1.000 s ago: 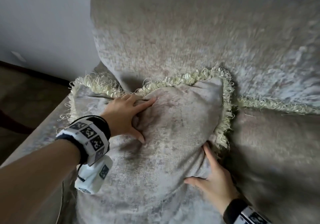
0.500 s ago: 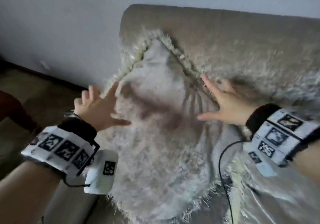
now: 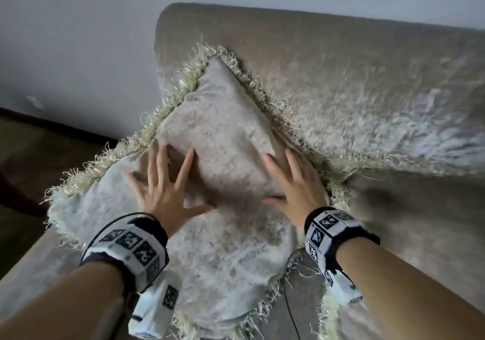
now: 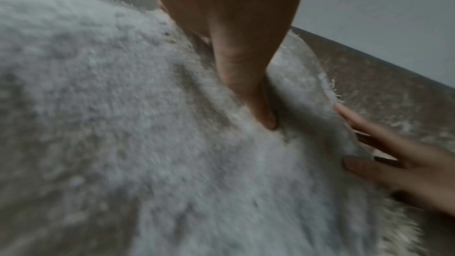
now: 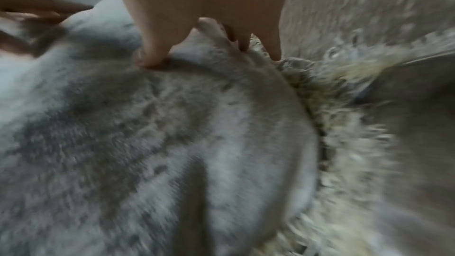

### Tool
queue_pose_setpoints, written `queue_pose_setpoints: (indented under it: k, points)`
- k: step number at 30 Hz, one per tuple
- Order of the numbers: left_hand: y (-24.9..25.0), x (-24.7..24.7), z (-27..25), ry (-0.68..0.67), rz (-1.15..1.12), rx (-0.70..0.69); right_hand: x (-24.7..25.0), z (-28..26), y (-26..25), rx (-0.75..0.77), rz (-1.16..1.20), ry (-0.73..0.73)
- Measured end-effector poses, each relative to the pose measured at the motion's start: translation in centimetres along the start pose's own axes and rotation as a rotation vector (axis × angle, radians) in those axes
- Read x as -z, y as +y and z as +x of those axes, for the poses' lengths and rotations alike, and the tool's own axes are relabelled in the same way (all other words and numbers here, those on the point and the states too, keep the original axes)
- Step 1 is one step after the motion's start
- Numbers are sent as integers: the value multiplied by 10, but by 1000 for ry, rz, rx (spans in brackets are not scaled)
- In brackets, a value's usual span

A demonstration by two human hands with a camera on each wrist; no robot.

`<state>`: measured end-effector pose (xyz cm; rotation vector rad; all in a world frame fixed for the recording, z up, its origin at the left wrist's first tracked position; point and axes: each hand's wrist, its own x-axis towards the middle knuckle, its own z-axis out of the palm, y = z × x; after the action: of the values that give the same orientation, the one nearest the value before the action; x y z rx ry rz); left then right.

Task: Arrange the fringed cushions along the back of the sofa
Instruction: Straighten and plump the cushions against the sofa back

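A beige velvet cushion [image 3: 223, 135] with a cream fringe stands on one corner against the sofa back [image 3: 341, 58], at the sofa's left end. My left hand [image 3: 162, 182] lies flat on its face with the fingers spread. My right hand [image 3: 291, 179] presses the cushion's right side near the fringe, fingers straight. In the left wrist view my left thumb [image 4: 248, 89] sinks into the cushion [image 4: 123, 124]. The right wrist view shows my right fingertips [image 5: 150, 57] denting the fabric [image 5: 147, 133]. A second fringed cushion [image 3: 420, 221] lies to the right, partly hidden by my right arm.
The sofa's left arm [image 3: 29, 268] runs along the lower left. Behind the sofa is a pale wall [image 3: 78, 37] with a dark skirting board, and brown floor [image 3: 39, 145] lies to the left.
The cushion went from lying low on the seat to standing on a corner against the sofa back. Both my hands moved up and now press flat on its face.
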<state>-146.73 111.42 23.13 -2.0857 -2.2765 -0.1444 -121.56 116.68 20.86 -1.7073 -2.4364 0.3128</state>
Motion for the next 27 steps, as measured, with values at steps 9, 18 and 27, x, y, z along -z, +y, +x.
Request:
queue_pose_setpoints:
  k: [9, 18, 27]
  points:
    - [140, 13, -12, -14, -109, -331, 34, -117, 126, -323, -153, 181]
    - [336, -2, -21, -77, -125, -580, 79, -258, 284, -686, 9, 248]
    - [458, -23, 23, -203, 111, -630, 82, -289, 385, -711, 175, 31]
